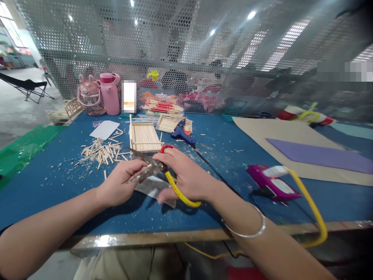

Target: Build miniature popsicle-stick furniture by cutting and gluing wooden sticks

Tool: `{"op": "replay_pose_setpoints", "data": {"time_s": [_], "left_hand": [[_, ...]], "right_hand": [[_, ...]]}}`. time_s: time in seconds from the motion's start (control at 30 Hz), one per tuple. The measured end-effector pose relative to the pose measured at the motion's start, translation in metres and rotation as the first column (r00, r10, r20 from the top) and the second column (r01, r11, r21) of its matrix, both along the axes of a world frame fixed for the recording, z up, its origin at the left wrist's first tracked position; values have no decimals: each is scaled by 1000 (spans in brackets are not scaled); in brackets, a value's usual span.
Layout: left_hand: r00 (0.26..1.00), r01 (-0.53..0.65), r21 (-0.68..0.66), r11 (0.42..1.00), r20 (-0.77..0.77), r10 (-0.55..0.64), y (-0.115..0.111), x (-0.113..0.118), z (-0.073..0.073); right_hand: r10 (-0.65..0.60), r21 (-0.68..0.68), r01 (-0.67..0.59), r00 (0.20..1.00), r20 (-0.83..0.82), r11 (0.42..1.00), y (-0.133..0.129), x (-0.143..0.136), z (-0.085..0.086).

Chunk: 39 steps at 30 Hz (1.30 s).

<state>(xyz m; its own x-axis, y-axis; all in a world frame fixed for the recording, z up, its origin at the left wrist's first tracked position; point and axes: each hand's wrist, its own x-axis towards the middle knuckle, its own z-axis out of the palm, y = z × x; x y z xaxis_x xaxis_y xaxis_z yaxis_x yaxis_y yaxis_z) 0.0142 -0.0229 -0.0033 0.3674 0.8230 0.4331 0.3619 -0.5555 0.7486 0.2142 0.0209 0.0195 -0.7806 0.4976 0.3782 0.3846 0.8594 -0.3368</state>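
Observation:
My right hand [186, 175] grips a pair of scissors [159, 165] with one red and one yellow handle, its blades spread apart and pointing left. My left hand [122, 182] is closed, fingers pinched round a small wooden stick [148, 166] that lies between the blades. Below the scissors a pale sheet [159, 190] rests on the table. Just beyond the blades stands a small frame of wooden sticks [144, 136]. To its left is a heap of short cut sticks [105, 152], and a white card [105, 129] lies behind the heap.
A blue glue gun [183, 134] lies on the blue table [227, 155], its black cord running right. Two pink bottles [110, 95] stand at the back left. A purple power strip [271, 184] with a yellow cable lies right. Beige and purple sheets [320, 155] cover the far right.

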Motion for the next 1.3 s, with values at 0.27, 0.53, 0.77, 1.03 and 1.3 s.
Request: {"op": "replay_pose_setpoints", "data": {"time_s": [0.27,0.53,0.77,1.03,1.3], "left_hand": [[999,-43,7,999,-4,43,-1,1,3],[999,-22,-51,998,25,24,-2,1,4],[998,-6,-103,995,66,13,-1,2,0],[997,-47,-118,992,61,54,-1,1,2],[997,54,-191,980,73,-40,0,3,-8]], "right_hand": [[-5,70,9,998,-57,998,1,0,-5],[0,95,6,998,-59,995,4,1,-8],[10,100,-7,999,-31,995,8,4,-11],[21,101,-17,999,-34,995,13,6,-14],[43,-67,-49,996,-75,997,8,0,-15]]}}
